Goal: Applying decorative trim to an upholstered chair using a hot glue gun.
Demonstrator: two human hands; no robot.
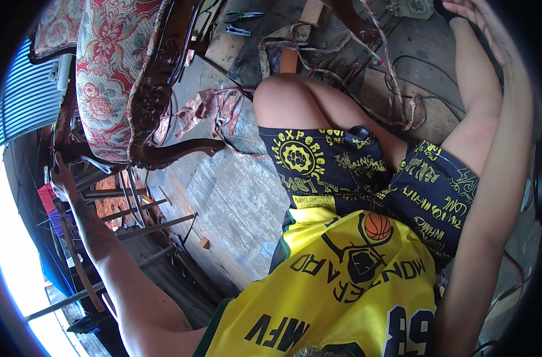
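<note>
A person sits on a grey, worn floor (235, 202), seen from above, wearing a yellow jersey (342, 262) and dark shorts (336, 160) with yellow print. At upper left, beside the knees, is an upholstered chair (107, 95) covered in cream cloth with red flowers, its dark wood frame carved with scrolls; one curved leg (187, 146) reaches toward the middle of the floor. The person's left hand (61, 178) is stretched out at far left, up against the chair's dark wooden edge; it is small and shadowed, so whether it grips the wood cannot be told. The right hand (491, 30) is at the upper right rim, fingers partly extended beside the person's foot; whether it holds anything cannot be told either. Between chair and knee lies crumpled red-patterned fabric (205, 113). Pliers (246, 13) and a blue-and-silver tool (238, 30) lie near the top, and a mottled rope (391, 71) loops across the floor beyond the legs.
</note>
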